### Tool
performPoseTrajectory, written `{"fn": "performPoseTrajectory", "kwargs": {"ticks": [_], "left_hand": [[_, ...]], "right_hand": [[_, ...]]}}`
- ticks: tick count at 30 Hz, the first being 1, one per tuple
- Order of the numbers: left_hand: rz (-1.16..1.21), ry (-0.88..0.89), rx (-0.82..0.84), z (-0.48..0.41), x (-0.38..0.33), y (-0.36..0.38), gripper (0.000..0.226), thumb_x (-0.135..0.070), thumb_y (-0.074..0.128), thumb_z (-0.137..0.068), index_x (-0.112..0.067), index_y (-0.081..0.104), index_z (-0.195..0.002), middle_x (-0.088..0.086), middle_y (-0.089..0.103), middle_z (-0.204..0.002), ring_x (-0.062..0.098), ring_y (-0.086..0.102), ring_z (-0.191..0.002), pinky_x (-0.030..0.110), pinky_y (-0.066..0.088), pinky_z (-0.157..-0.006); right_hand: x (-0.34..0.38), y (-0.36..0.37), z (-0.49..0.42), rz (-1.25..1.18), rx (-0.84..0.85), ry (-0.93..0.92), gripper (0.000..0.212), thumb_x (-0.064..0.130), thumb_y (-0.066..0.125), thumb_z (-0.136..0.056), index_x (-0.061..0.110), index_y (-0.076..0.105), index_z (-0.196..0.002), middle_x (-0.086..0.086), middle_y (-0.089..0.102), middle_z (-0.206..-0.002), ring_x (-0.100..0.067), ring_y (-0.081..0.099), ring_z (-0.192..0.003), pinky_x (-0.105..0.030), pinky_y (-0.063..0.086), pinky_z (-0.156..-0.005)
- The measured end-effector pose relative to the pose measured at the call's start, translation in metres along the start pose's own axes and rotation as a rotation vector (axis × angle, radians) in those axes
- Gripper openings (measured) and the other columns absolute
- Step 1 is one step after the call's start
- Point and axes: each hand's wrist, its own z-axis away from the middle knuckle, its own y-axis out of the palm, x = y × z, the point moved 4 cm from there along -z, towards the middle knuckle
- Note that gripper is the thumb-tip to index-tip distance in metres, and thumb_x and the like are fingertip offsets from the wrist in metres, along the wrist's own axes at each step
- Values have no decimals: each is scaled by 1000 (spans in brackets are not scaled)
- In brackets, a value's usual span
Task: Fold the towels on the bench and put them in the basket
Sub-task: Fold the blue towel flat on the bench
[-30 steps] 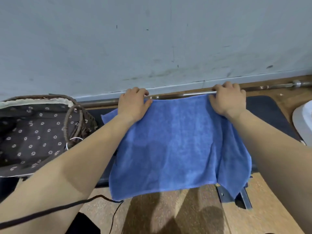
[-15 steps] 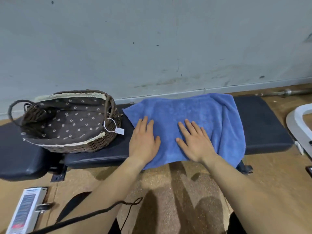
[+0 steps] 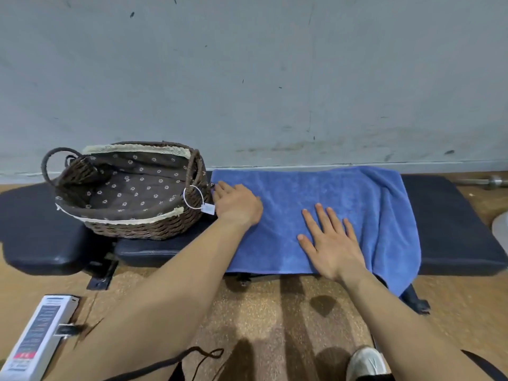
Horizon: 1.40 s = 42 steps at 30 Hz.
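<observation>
**Left grip and right grip lay open on the blue towel**

Both grips rested palm-down on the towel with nothing clasped. The left grip lay at the towel's left edge, just beside the basket. The right grip lay with its fingers spread near the towel's front edge.

The basket stood on the left part of the desk, touching or nearly touching the towel's left end. It was oval, woven from dark brown wicker, with a looped handle at each end. Its inside showed a brown cloth lining printed with small pale flowers, trimmed along the rim with cream lace. A small white tag hung on a thin ring from the right handle.

The towel was a soft, nubby terry cloth, spread as a wide rectangle across the middle of the desk. Its right end drooped over the front edge. The desk was padded, covered in smooth black material, with rounded corners.

Behind it rose a scuffed grey wall. Below lay a speckled tan floor, with a long white box at lower left and a pale shoe at the bottom.
</observation>
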Motion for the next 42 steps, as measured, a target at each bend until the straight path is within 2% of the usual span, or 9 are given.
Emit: {"fn": "performPoseTrajectory", "kwargs": {"ticks": [5, 10, 14, 18, 24, 30, 34, 37, 42], "left_hand": [[2, 273, -24, 24, -54, 3, 62, -36, 40, -100, -3, 26, -151, 19, 12, -163, 33, 14, -151, 43, 18, -120], [25, 522, -44, 23, -128, -1, 47, -35, 45, -98, -15, 46, -141, 7, 45, -146, 29, 45, -132, 41, 41, -105], [94, 688, -75, 15, -203, -3, 39, -31, 46, -97, -22, 54, -135, 4, 55, -139, 27, 52, -127, 40, 44, -102], [114, 866, -62, 19, -280, 0, 32, -21, 46, -97, -27, 62, -123, -1, 61, -131, 23, 55, -121, 31, 42, -95], [-332, 1128, 163, 20, -354, 28, 65, -1, 54, -81, -39, 52, -134, -12, 53, -137, 16, 48, -125, 32, 45, -94], [-483, 1050, 1, 8, -352, 6, 23, -29, 65, -77, -33, 67, -99, -6, 64, -92, 22, 57, -88, 30, 42, -64], [-427, 1131, -111, 7, -339, -11, 14, -34, 69, -71, -25, 58, -75, -8, 56, -86, 21, 52, -89, 32, 38, -66], [-322, 1054, 61, 8, -329, -10, 23, -28, 70, -64, -19, 49, -65, -10, 71, -95, 22, 59, -80, 35, 46, -62], [-256, 1016, 226, 22, -317, -3, 24, -32, 78, -65, -21, 57, -65, -9, 69, -80, 19, 57, -70, 29, 43, -58]], "right_hand": [[-3, -20, 3, -189, 42, -58, 69, 61, 24, -101, 30, 9, -161, 3, -7, -168, -16, -8, -155, -44, -3, -124], [-60, -71, 28, -514, -386, 43, 40, 41, 51, -98, 24, 58, -134, 6, 55, -141, -18, 48, -131, -33, 39, -107], [-129, -76, 39, -482, -438, 317, 35, 25, 53, -96, 19, 59, -129, -3, 56, -131, -28, 52, -119, -40, 46, -95], [-168, -67, 42, -444, -322, 633, 34, 37, 53, -96, 14, 57, -119, -10, 53, -121, -33, 53, -111, -42, 48, -84], [-181, -55, 24, -525, -211, 618, 25, 30, 55, -98, 12, 52, -114, -7, 55, -118, -32, 55, -108, -37, 41, -72], [-190, -65, 25, -911, -345, 592, 14, 10, 46, -92, 14, 44, -105, -2, 54, -92, -24, 53, -76, -38, 41, -62], [-195, -69, 31, -1013, -326, 557, 36, 12, 58, -85, 21, 39, -114, 1, 55, -95, -21, 58, -81, -42, 52, -70], [-201, -72, 37, -958, -287, 585, 50, 19, 68, -79, 24, 45, -124, 6, 56, -107, -19, 61, -94, -42, 56, -80], [-209, -76, 44, -1198, -317, 541, 19, 29, 62, -86, 23, 65, -104, 8, 66, -103, -12, 62, -97, -32, 52, -81]]}}
